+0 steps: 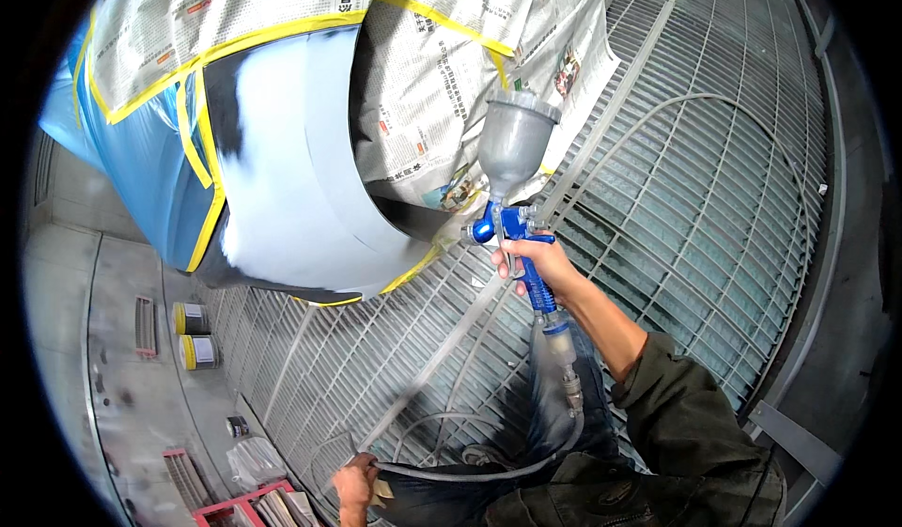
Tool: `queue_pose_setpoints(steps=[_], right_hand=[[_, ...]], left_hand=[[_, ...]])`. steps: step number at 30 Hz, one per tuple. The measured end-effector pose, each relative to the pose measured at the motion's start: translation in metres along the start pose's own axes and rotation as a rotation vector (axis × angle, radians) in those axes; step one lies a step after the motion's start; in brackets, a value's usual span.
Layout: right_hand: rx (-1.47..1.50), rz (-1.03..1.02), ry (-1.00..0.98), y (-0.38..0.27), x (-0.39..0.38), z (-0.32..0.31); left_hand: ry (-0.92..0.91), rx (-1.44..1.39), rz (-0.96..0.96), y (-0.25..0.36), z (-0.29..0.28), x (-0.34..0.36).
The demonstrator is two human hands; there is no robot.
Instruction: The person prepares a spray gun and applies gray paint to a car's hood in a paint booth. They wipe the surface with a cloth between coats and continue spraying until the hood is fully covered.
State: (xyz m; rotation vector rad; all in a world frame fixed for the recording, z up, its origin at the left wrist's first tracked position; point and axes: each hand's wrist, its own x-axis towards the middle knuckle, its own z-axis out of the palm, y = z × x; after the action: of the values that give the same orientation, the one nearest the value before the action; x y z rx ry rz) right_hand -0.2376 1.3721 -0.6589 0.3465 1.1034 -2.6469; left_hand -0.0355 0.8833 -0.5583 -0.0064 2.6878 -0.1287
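My right hand (543,269) is wrapped round the handle of a blue spray gun (532,285), with fingers at its trigger. A grey paint cup (518,142) stands on top of the gun, slightly tilted. The nozzle points left toward a car body panel (291,161), apart from it. White-blue paint covers most of the panel, with dark patches at its left and lower edges. Below the handle hang a clear filter (561,344) and a grey air hose (489,475). The hose runs to my left hand (355,485), low at the left, whose fingers are closed round it.
Newspaper (254,67), yellow tape (211,189) and blue plastic film (150,198) mask the car around the panel. Metal grating (695,236) forms the floor, with hose lying across it. Tins (199,352) and a red-framed rack (246,506) stand along the left wall.
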Motion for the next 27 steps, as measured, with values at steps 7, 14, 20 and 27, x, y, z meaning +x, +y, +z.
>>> queue_pose_setpoints(steps=[7, 14, 20, 27], right_hand=[[0.094, -0.084, -0.212, -0.054, -0.027, 0.028], [0.050, -0.038, -0.066, -0.044, -0.004, 0.006], [0.138, 0.004, -0.117, -0.074, 0.000, 0.020], [0.141, -0.204, -0.216, -0.167, -0.014, 0.034]], left_hand=[[0.254, 0.050, 0.187, -0.039, 0.025, 0.000], [0.093, 0.154, 0.284, -0.049, 0.027, 0.018], [0.057, 0.209, 0.114, -0.026, 0.020, 0.030], [0.434, 0.124, 0.661, -0.029, 0.012, 0.024]])
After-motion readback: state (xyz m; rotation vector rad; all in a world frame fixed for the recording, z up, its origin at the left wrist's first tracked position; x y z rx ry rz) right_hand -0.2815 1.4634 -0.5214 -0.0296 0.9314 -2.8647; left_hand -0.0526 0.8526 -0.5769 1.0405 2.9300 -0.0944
